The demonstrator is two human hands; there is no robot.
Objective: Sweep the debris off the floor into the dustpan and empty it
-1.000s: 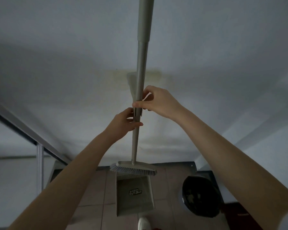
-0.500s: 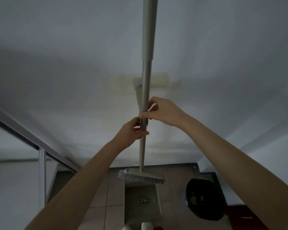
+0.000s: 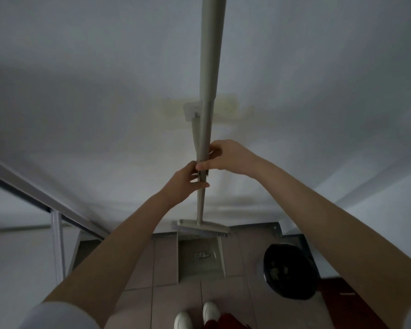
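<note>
A beige broom [image 3: 208, 96] stands upright against the white wall, its brush head [image 3: 203, 228] low above the floor. Behind its pole runs the thinner handle of the beige dustpan [image 3: 199, 258], which stands on the tiled floor right under the brush. A white wall clip [image 3: 190, 112] sits at the top of that handle. My left hand [image 3: 184, 182] grips the pole from the left. Just above it, my right hand [image 3: 224, 157] pinches the pole with thumb and fingers. No debris is visible on the floor.
A black round bin [image 3: 288, 271] stands on the floor to the right of the dustpan. A metal door frame [image 3: 57, 236] runs along the left. My white shoes [image 3: 196, 315] show at the bottom, with something dark red [image 3: 226, 322] beside them.
The view has tilted down and shifted, so the broom and dustpan sit more to the right and my shoes show. Both hands keep their hold on the pole.
</note>
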